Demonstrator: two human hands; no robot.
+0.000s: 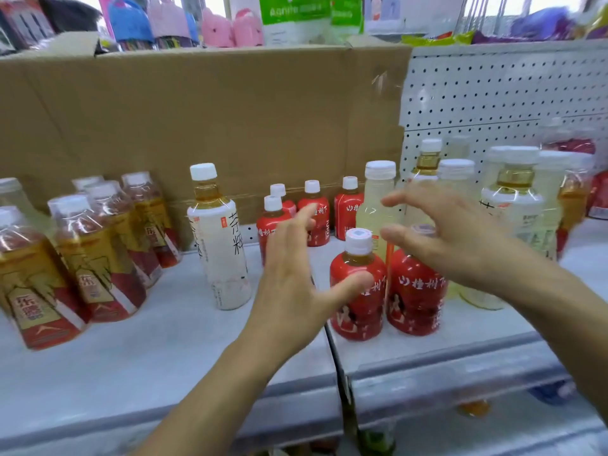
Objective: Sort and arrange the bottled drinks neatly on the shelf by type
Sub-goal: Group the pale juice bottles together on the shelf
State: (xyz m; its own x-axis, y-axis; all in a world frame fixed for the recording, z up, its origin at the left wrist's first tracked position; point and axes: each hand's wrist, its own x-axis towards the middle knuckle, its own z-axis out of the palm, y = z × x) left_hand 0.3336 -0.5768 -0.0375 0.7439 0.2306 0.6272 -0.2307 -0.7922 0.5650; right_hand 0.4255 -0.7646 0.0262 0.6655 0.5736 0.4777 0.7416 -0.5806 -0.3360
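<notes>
Red-wrapped plastic tea bottles (pixel 358 311) — a pair by the grey metal shelf (pixel 164 343) front edge. Probably full, heavyish, slick film — I'd grab the belly. Fingers are spread on the left hand (pixel 289 281) and right hand (pixel 457 238), flanking them.

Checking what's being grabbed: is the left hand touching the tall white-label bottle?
Apart. The head view shows a narrow gap of shelf between the open left hand and the tall white-label bottle, which stands upright to its left.

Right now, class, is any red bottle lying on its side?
No: every red bottle in view stands upright on the shelf, cap upward.
</notes>
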